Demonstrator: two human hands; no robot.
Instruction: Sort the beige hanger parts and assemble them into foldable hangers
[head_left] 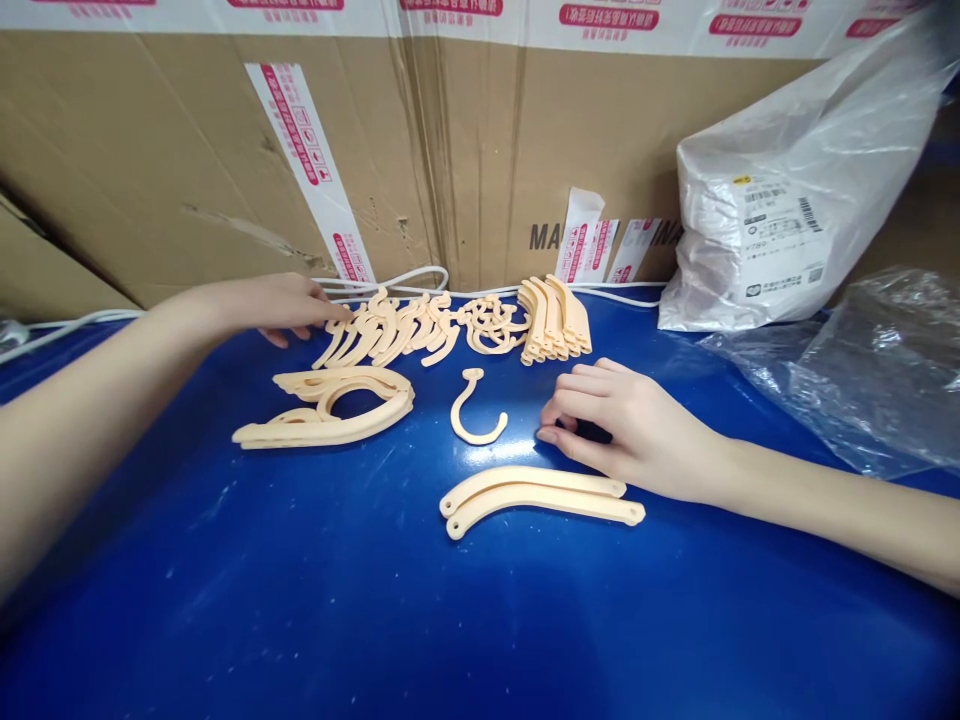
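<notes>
My left hand (289, 305) reaches over the left end of a row of curved cream plastic arm pieces (386, 330). Its fingers are stretched out, the tips at the nearest piece; whether they touch it I cannot tell. On the blue table my right hand (626, 425) rests with its fingers curled in, nothing visible in them. Just left of it lies a single cream hanger hook (478, 410). Two long curved hanger arms (544, 498) lie side by side in front of the right hand. Folded cream hangers (330, 410) lie stacked below my left hand.
Behind the row are a pile of hooks (491, 322), a stack of longer arms (555, 320) and a white cable (420, 278) along a cardboard box (480, 150). A white plastic bag (787, 210) and clear plastic wrap (885, 370) lie at the right.
</notes>
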